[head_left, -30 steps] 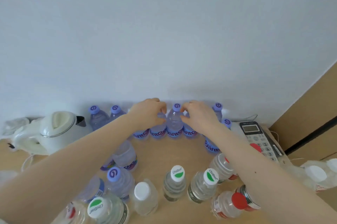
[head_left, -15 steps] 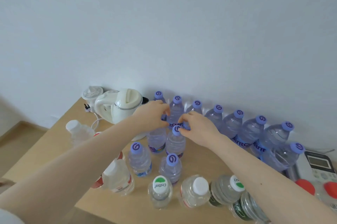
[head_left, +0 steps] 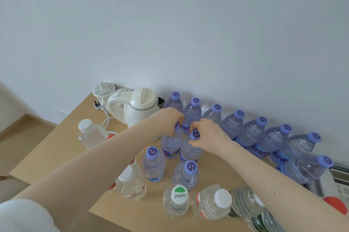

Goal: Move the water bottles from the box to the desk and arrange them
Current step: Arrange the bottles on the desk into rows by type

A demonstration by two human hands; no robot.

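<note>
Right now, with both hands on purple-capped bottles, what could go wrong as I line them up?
1. The left hand and right hand grip the left bottle and right bottle by the caps, close together; they could knock or tip.
2. The kettle stands just beside the left bottle; a sideways shift may bump it.
3. The green-capped bottle stands near the desk edge between your arms; pulling back low could sweep it off.
</note>
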